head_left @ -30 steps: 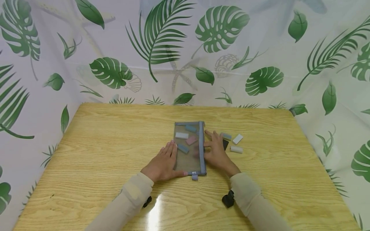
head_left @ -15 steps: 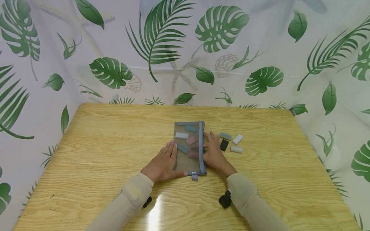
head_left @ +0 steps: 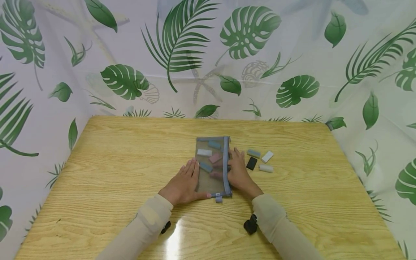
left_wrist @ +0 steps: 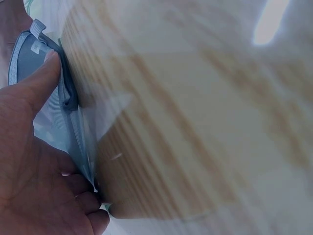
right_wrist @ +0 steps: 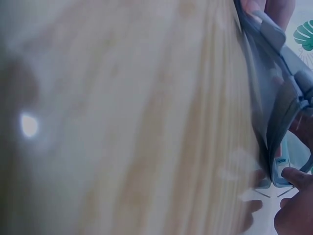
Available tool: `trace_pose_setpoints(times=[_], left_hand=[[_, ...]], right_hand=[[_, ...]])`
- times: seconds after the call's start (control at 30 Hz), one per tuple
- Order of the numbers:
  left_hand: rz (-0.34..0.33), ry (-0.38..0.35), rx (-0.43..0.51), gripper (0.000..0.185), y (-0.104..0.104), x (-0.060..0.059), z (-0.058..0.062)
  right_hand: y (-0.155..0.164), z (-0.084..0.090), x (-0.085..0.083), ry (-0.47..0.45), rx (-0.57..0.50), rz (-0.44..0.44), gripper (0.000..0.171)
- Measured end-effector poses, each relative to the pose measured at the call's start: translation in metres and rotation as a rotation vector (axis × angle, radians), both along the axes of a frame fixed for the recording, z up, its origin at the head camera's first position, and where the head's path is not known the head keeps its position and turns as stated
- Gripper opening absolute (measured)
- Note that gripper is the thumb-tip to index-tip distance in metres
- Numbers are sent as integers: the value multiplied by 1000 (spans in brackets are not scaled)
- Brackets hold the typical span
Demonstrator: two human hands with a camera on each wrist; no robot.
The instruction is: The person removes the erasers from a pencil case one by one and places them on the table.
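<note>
The left hand (head_left: pixel 183 186) lies flat on the table, fingers straight and close together, its fingertips and thumb pressed against the left edge and near corner of the mesh pouch (head_left: pixel 209 177); in the left wrist view the thumb (left_wrist: pixel 36 83) rests along the pouch's grey-blue trim (left_wrist: pixel 66 95), holding the fabric down rather than curling round it. The right hand (head_left: pixel 238 175) sits just across from it on the pouch's right side, by the zipper edge (head_left: pixel 225 166), with several fingers slipped inside the opening, where they show dimly through the mesh; whether those fingers are pinching anything in there cannot be told. The pouch lies flat between the two hands, long side pointing away from the person, its zipper pull (head_left: pixel 219 199) at the near end. Through the mesh show a white block (head_left: pixel 204 152), a blue one (head_left: pixel 214 144) farther back, a pink one (head_left: pixel 215 157) and another blue one (head_left: pixel 206 167) nearer the left hand. Just right of the right hand, loose on the wooden table (head_left: pixel 113 162), lie a black block (head_left: pixel 251 163), a blue-grey block (head_left: pixel 254 153) and two white blocks (head_left: pixel 267 156) (head_left: pixel 265 168), close together but apart from the pouch.
</note>
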State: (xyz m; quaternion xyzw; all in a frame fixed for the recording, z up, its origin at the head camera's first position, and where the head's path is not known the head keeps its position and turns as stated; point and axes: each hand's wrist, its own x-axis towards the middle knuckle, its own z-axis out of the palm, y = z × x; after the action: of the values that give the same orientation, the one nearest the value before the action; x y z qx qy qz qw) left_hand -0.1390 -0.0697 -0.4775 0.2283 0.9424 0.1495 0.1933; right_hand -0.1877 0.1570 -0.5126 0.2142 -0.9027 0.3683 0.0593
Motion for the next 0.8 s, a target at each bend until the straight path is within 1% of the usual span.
trace_pose_setpoints(times=[0.07, 0.1, 0.17, 0.27, 0.3, 0.33, 0.4, 0.57, 0.8], left_hand=[[0, -1, -2, 112, 0, 0, 0], [0, -1, -3, 112, 0, 0, 0], [0, -2, -6, 112, 0, 0, 0], [0, -3, -7, 113, 0, 0, 0], [0, -2, -7, 113, 0, 0, 0], [0, -1, -6, 113, 0, 0, 1], [-1, -1, -5, 112, 0, 0, 1], [-6, 1, -6, 112, -1, 0, 1], [-5, -3, -10, 112, -1, 0, 1]], right_hand=[[-1, 1, 1, -2, -4, 1, 25], [-1, 1, 1, -2, -7, 2, 22], [-2, 1, 1, -3, -10, 4, 23], [-3, 2, 1, -11, -11, 9, 9], [-3, 2, 1, -12, -10, 13, 10], [-3, 2, 1, -15, -10, 18, 14], [-4, 2, 0, -19, -11, 29, 29], [-5, 1, 0, -10, -17, 47, 30], [-6, 2, -1, -14, -1, 42, 30]])
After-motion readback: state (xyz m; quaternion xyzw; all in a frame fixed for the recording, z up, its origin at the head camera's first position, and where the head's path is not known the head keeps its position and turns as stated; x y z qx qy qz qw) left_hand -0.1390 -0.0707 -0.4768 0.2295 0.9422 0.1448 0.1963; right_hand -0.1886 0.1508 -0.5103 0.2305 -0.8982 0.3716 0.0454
